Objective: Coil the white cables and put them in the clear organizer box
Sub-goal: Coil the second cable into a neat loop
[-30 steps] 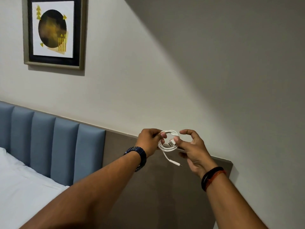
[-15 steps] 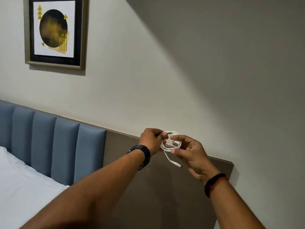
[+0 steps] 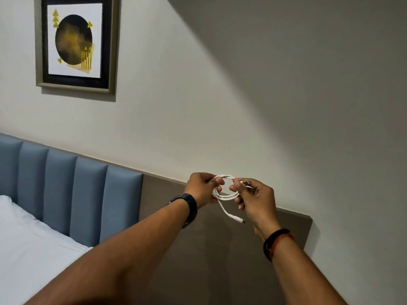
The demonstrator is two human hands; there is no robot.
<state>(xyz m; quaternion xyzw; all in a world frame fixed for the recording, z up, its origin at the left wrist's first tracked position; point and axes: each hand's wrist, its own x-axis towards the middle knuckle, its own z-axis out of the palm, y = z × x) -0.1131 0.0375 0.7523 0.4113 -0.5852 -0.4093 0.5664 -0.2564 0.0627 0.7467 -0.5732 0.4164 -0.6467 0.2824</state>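
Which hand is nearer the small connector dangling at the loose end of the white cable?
Right. The right hand is just beside the connector; the left hand is up-left.

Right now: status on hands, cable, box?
Left hand and right hand both grip the white cable, coiled in small loops. One plug end dangles loose. Organizer box not in view. Nothing obstructing.

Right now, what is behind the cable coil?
Behind the coil is the brown panel, with the wall above it. The left hand and right hand cover its sides.
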